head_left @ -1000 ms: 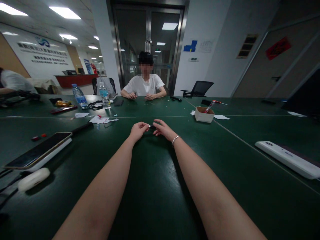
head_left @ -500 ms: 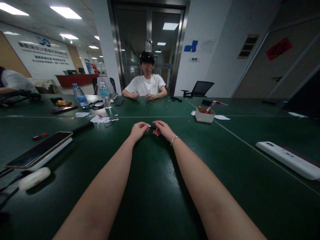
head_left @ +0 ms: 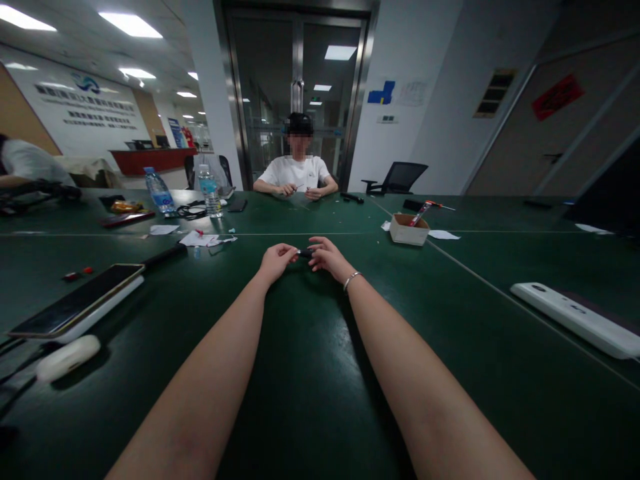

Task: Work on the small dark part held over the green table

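Note:
My left hand (head_left: 278, 260) is closed in a pinch on the silvery end of a small black piece (head_left: 305, 253). It is too small to tell its kind. The piece lies sideways between my two hands, just above the green table (head_left: 300, 373). At its black end is my right hand (head_left: 329, 259), with a metal bracelet at the wrist. The right fingers are spread apart around that end; whether they touch it I cannot tell.
Left lie a phone (head_left: 75, 300) on a white block and a white rounded gadget (head_left: 69, 359). Water bottles (head_left: 209, 190) and papers stand farther back. A small box (head_left: 409, 230) holding a tool is right; a white device (head_left: 575, 320) lies far right. Opposite sits a person (head_left: 299, 170).
My right fingers have loosened and spread, lifting a little off the black end. My left hand keeps its pinch. The person opposite has shifted slightly right and bent the head lower.

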